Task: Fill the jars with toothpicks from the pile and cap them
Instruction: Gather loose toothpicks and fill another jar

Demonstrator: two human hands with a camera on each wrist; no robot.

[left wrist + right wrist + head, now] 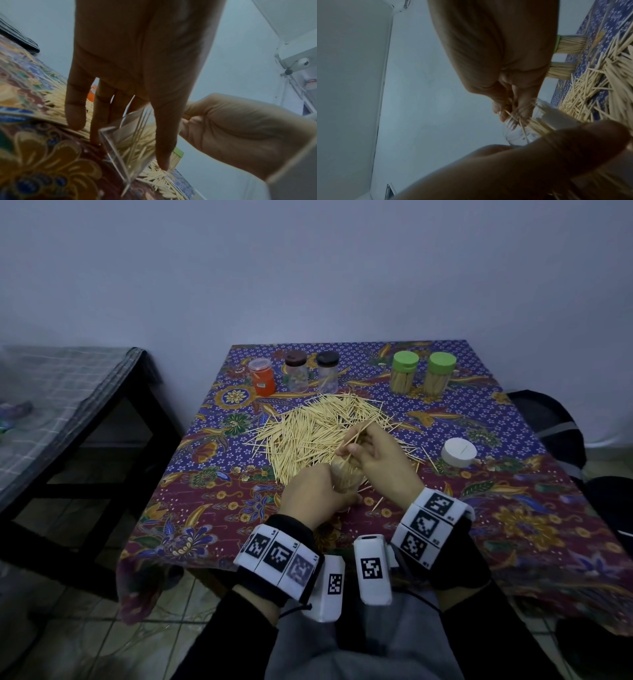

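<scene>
While the left hand [313, 494] wraps round a clear plastic jar [346, 474] at the near edge of the big pile of loose wooden toothpicks [318, 429], the right hand [376, 457] pinches a small bunch of toothpicks [356, 436] w/ bent fingers right over the jar's open mouth. That jar is nearly full of toothpicks & leans a bit; from the left wrist cam its clear bottom [120, 152] touches the flowery blue-and-red tablecloth [212, 508].

At the back of the table, L to R: a clear jar w/ orange stuff inside [262, 377] & a clear lid, a clear jar w/ a dark red lid [296, 371], a clear jar w/ a black lid [327, 371]. The last 2 look mostly empty, 1 or 2 sticks in the black-lid one. Further right stand 2 clear jars w/ green lids [423, 373], both packed full of toothpicks, side by side.

A round white cap [459, 452] lies alone on the cloth, right of the pile, well apart from the held jar.
</scene>
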